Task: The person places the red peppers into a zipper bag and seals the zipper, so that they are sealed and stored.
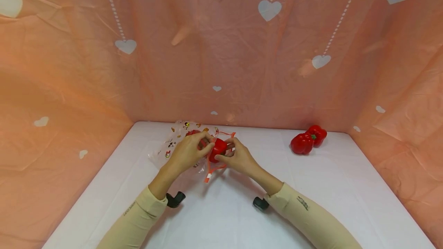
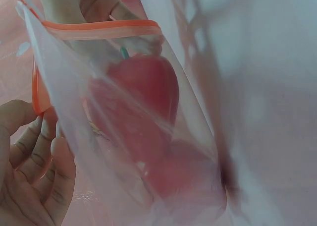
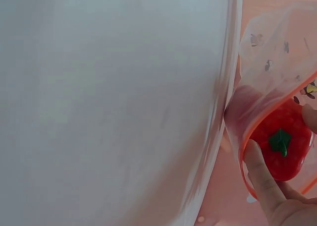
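A clear bag (image 1: 169, 147) with cartoon prints and an orange zip edge lies on its side, its mouth toward the right. My left hand (image 1: 189, 151) pinches the orange edge (image 2: 37, 89) between thumb and fingers. At the mouth, my right hand (image 1: 241, 158) holds a red bell pepper (image 1: 219, 149) with thumb and fingers; its green stem (image 3: 281, 141) faces the right wrist camera. Through the film in the left wrist view, a red pepper (image 2: 138, 102) shows with another red shape (image 2: 185, 181) below it.
Two red bell peppers (image 1: 302, 144) (image 1: 317, 135) stand together at the back right of the white table (image 1: 221, 218). Peach cloth with white hearts (image 1: 242, 68) hangs behind and at both sides. A dark object (image 1: 175, 199) (image 1: 260, 204) is at each wrist.
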Demonstrator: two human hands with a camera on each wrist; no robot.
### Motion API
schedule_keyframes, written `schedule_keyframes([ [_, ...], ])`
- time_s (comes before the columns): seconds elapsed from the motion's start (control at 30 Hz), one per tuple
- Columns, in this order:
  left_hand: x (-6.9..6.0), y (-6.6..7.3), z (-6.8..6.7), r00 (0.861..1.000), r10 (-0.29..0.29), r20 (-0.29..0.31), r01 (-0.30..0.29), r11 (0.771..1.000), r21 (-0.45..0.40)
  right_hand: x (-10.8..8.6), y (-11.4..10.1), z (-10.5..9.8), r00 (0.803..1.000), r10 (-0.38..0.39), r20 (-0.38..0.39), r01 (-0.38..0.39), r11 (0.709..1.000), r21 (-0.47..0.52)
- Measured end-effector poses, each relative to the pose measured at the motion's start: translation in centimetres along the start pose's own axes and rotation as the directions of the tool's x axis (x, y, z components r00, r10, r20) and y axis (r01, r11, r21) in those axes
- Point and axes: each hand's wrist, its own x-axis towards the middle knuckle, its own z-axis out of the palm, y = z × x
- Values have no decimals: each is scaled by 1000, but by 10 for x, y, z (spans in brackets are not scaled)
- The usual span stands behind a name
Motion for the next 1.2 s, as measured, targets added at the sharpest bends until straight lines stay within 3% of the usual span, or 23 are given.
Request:
schedule_keyframes([
  [0.63,-1,1,0,1000,-1,-1,1,1000,20,6,-1,4,999,-8,-46,10,1000,29],
  [0.97,0,1,0,1000,1,-15,0,1000,25,8,1,5,999,-15,-49,27,965,260],
  [1.2,0,1,1,999,16,-35,-15,999,29,4,-1,3,999,-29,17,26,984,176],
])
